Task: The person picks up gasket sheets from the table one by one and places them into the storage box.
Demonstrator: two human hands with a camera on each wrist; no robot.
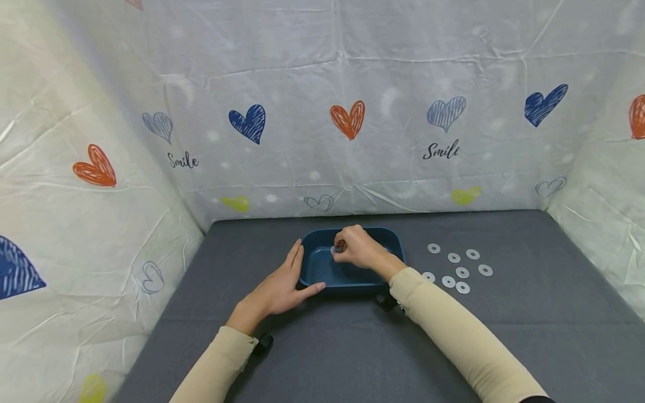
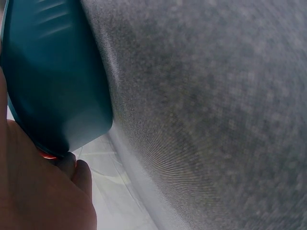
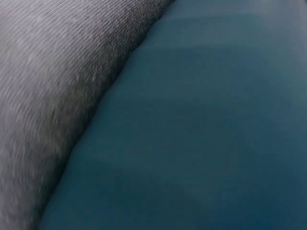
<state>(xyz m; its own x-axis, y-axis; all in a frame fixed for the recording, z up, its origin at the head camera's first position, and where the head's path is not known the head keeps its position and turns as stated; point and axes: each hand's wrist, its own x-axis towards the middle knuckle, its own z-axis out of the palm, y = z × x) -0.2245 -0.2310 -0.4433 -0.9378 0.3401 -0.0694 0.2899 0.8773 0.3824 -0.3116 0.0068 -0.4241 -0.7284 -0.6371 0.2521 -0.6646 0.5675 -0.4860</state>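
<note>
Right hand [image 1: 359,247]: fingers pinching at least one pale ring disc [image 1: 333,252] within blue tray [image 1: 313,266]; contact with tray floor unclear
Left hand [image 1: 282,286]: fingers straight, thumb spread wide, at tray's near left corner
Right hand and wrist hiding tray's right part
Eight loose discs [image 1: 457,272] on grey worktop [image 1: 322,352], right of tray
Heart-print cloth [image 1: 302,162] behind
</note>
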